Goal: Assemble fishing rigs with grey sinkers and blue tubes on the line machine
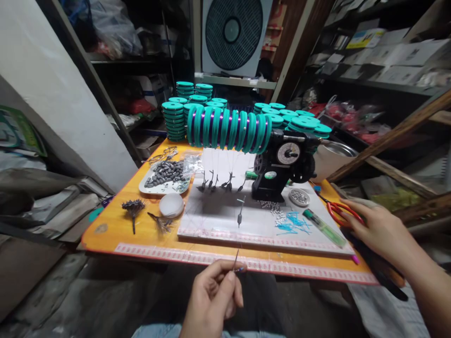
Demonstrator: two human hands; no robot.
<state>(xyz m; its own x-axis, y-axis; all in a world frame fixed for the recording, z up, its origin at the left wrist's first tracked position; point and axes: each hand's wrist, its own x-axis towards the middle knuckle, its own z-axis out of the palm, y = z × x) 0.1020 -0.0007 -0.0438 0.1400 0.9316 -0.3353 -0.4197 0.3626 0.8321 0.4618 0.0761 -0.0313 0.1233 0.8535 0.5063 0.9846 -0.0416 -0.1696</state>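
My left hand [220, 293] is at the front edge of the table, its thumb and finger pinched on a thin dark piece [236, 259] with a small blue bit beside it. A fine line runs up from there towards a grey weight [239, 219] over the white board [218, 225]. At the right, the fingers of my right hand [373, 230] close round the red-handled scissors [343, 212]. Teal spools [229, 129] hang in a row on a black winding machine [269, 173], with several small dark weights [229, 183] dangling below them.
A tray of grey weights [165, 176], a white dish [171, 205] and dark bundles [133, 209] lie left. Silver beads [299, 197], blue pieces [292, 223] and a green tube [326, 229] lie right. Stacked teal spools [173, 122] and a fan [232, 33] stand behind.
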